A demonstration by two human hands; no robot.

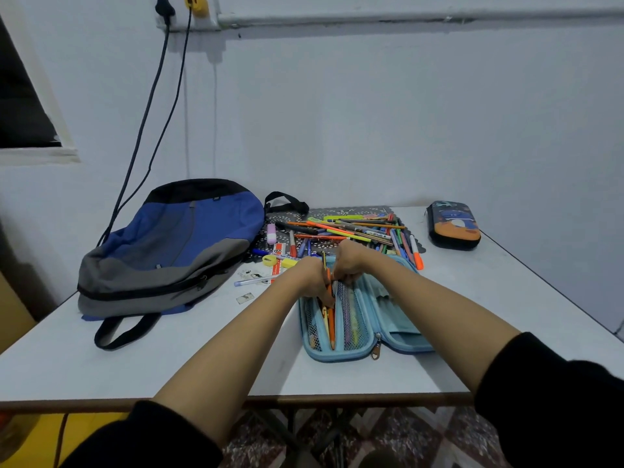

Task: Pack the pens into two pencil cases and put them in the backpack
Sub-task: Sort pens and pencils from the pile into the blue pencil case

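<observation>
- Black sleeves (557, 410) nearest the camera; both forearms reach over the white table (169, 363).
- Left hand (312, 276) grips an orange pencil (328, 282) over the open blue pencil case (398, 319), mid-table.
- Right hand (351, 261) curled at the case's mesh pocket; what it holds cannot be told.
- Loose pens (354, 231) heaped behind the case.
- Second pencil case (454, 224) closed, far right.
- Backpack (169, 244) left.
- Red-and-white packet (277, 251): lettering illegible.

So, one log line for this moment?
left hand: holds orange pencil | right hand: at blue pencil case | pen pile: unpacked

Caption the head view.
Left hand holds an orange pen at the open blue pencil case, right hand alongside; loose pens behind.
</observation>
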